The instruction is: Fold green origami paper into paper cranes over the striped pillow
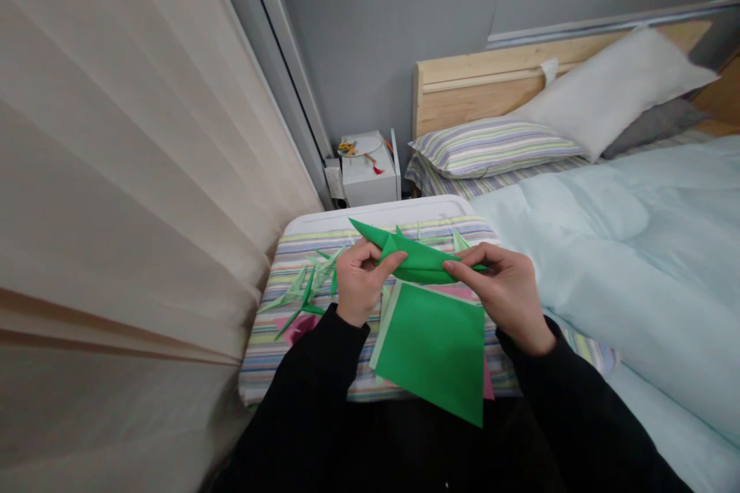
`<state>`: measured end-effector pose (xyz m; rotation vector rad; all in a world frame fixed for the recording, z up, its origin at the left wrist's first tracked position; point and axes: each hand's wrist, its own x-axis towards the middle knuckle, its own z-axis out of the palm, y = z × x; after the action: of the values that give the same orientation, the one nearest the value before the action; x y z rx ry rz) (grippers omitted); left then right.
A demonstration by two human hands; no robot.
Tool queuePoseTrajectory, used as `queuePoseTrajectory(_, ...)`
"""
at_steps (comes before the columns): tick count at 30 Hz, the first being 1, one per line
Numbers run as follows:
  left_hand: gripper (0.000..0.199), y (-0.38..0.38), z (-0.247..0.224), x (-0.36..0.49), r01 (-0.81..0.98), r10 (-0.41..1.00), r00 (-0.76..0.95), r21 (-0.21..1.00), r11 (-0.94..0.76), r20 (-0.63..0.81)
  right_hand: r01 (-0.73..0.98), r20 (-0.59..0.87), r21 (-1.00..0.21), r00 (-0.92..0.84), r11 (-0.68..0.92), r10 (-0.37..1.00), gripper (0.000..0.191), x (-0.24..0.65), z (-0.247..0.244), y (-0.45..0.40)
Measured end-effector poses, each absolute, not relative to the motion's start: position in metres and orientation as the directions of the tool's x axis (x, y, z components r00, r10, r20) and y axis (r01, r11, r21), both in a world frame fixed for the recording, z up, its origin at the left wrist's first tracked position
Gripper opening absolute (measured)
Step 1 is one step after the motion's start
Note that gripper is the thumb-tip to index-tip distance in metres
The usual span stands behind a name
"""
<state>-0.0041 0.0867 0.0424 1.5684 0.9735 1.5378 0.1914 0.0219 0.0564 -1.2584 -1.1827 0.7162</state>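
2 hands close on 1 folded piece of green origami paper (413,263) at center frame. The left hand (361,281) is curled, its thumb pressed on top of the fold, while the right hand (502,294) is half open, with its extended fingers pinching the paper's right end. The pointed left end of the piece rises toward upper center, clear of both hands.

Just below the hands lies a flat square sheet of green paper (431,350), over a paler green sheet (385,323), with a pink sheet (489,384) showing at its lower right corner. To the left of the left hand, several spiky folded green paper pieces (306,285) sit on a striped cloth (277,339) laid over a white-rimmed board (375,212). Black sleeves (324,350) enter from the bottom of the frame.

A bed with a pale blue duvet (636,285) fills the right side, with 3 pillows (491,148) against a wooden headboard (491,85) at upper right. A small white box (367,177) stands at upper center, and a beige curtain (116,169) fills the left side.
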Motion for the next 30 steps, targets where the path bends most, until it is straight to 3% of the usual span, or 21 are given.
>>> queuePoseTrajectory(15,0.054,0.0884,0.0393,-0.0034,-0.012,0.895,-0.052,0.896,-0.444,0.443,0.203,0.259,-0.959,0.333,0.199,0.907,0.033,0.1863,0.0568,0.0240)
queuePoseTrajectory(30,0.042,0.0867,0.0369,-0.0059,0.086,0.907,-0.095,0.911,-0.403,0.410,0.314,0.415,-0.896,0.334,0.315,0.846,0.032,0.1847,0.0501,0.0257)
